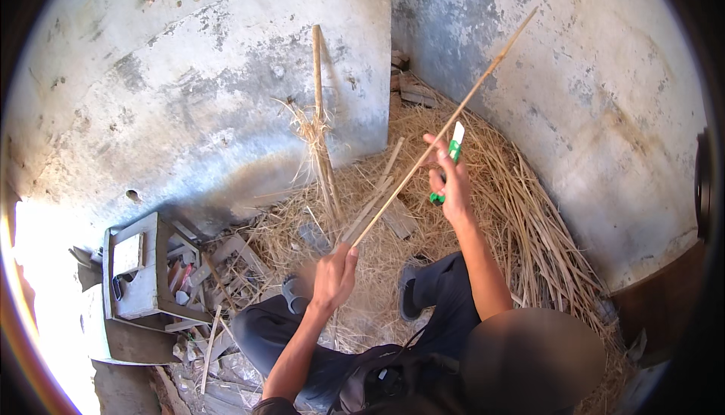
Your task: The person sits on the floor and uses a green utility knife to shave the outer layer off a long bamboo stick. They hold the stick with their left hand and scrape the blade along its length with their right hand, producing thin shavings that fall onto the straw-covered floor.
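A long, thin tan stalk (476, 88), like a reed or cane, runs slantwise from my lap side up to the far right. Its lower end is in the closed fingers of my left hand (334, 275), above my knee. My right hand (451, 188) is wrapped round a green-handled utility knife (455, 151), its pale blade pointing up and away. The stalk crosses right by the fingertips of that hand; whether the blade touches it I cannot tell. Shavings and straw (377, 283) lie on the floor between my feet.
An upright pole (317, 71) with shredded fibres caught on it leans by the far wall. Many long stalks (540, 241) are piled along the right wall. At left, a worn wooden cabinet (136, 264) lies beside scrap wood. Boards (375, 200) rest on the straw ahead.
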Tool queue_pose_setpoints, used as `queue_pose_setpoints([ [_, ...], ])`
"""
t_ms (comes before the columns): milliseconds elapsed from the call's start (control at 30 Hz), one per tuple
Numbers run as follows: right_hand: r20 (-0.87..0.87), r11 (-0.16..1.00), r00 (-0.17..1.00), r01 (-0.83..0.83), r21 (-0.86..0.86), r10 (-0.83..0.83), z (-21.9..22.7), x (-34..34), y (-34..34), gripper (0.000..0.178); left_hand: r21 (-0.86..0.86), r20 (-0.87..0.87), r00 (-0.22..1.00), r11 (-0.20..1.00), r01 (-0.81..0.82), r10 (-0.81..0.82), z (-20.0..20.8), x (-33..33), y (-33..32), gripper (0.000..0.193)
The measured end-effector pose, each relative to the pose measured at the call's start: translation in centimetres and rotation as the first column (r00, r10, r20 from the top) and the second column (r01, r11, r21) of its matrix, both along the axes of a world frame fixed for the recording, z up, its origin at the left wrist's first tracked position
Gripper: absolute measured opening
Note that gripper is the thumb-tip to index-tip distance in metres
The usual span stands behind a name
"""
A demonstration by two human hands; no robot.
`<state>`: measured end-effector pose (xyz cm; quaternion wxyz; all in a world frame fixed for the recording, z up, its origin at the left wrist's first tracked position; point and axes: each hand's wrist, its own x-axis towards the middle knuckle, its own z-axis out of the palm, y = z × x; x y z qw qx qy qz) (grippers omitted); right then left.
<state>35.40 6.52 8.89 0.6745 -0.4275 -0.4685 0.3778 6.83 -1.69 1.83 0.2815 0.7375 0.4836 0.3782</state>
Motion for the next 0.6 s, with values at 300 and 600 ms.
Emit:
queue_pose_setpoints([
  [300, 0.129, 0.999, 0.991, 0.043, -0.002, -0.042, -0.4, -1.1, 0.5, 0.035, -0.181, 0.012, 0.983, 0.966, 0.185, -0.186, -1.2, 1.2, 0.6, 0.033],
  [600, 0.158, 0.977, 0.967, -0.209, 0.052, 0.199, -1.7, -4.6, -0.4, 0.031, -0.115, 0.049, 0.988, 0.981, 0.153, -0.149, 0.7, 1.1, 0.7, 0.042],
])
